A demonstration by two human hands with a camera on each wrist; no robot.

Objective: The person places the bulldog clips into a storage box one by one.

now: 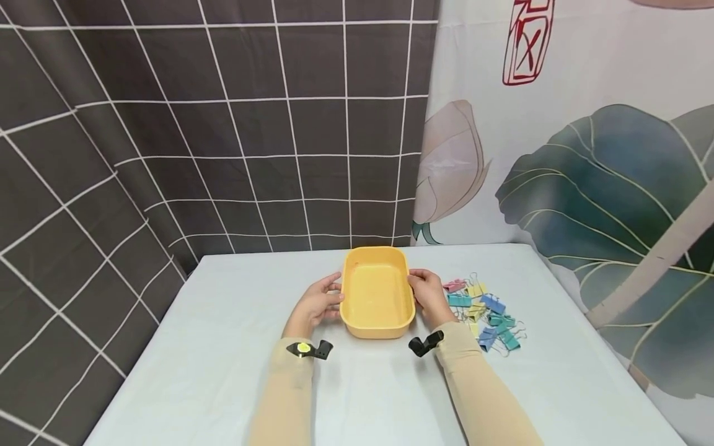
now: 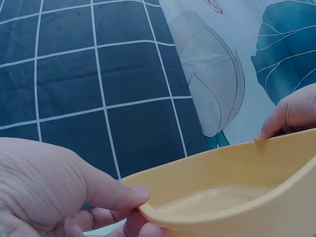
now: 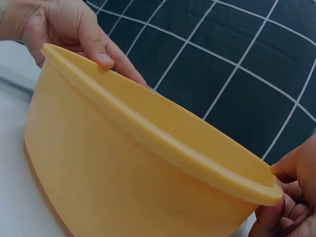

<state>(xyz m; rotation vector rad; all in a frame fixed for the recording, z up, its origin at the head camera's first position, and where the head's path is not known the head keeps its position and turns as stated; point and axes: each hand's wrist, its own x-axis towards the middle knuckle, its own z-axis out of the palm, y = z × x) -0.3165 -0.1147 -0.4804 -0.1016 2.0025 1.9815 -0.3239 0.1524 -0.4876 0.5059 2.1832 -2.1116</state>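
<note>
A yellow rectangular plastic tub [image 1: 376, 294] with rounded corners sits in the middle, between both hands. My left hand [image 1: 317, 303] pinches its left rim, thumb on the inside edge and fingers outside, as the left wrist view shows close up. On the opposite side, my right hand [image 1: 431, 297] grips the right rim, with its thumb and fingers on either side of the edge in the right wrist view. The inside of the tub [image 2: 217, 200] holds nothing visible. Just right of my right hand lies a pile of colourful binder clips [image 1: 493, 303], partly behind that hand.
A white cloth covers the table [image 1: 223, 347]. Behind it hangs a dark curtain [image 1: 251, 136] with a white grid, and a white curtain with a leaf print [image 1: 602, 179] hangs at the right. Each wrist wears a black strap [image 1: 426, 343].
</note>
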